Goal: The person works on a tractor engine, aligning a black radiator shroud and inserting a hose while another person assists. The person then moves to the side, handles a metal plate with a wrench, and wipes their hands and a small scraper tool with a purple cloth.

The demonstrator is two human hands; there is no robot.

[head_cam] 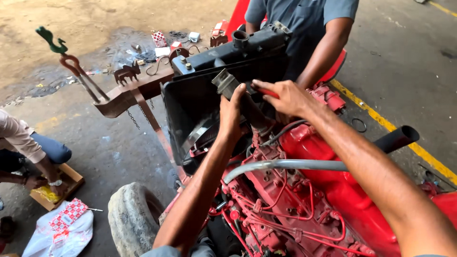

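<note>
Left hand [232,112] of mine is wrapped around the black rubber hose [243,102], fingers hidden behind it, so I see only the back of the hand and the thumb side; the hose rises at a slant from the red engine [304,200] toward the black radiator [200,90], its ribbed upper end open and free. Right hand [285,97] is closed on a red-handled tool [266,91], of which only a short strip of handle shows between the fingers; I cannot make out its tip. One curved grey metal pipe [285,164] crosses under my right forearm, and thin red tubes, too tangled to count, run over the cast engine block. One worn, dusty tyre [133,216] sits at lower left, partly cut off by my arm. Across the radiator stands a second person in a grey shirt [304,19], cropped at the chest, one arm reaching down behind my hand. A third person [24,143] crouches at the left edge, mostly out of frame, by a cardboard box [62,185] on the stained concrete
</note>
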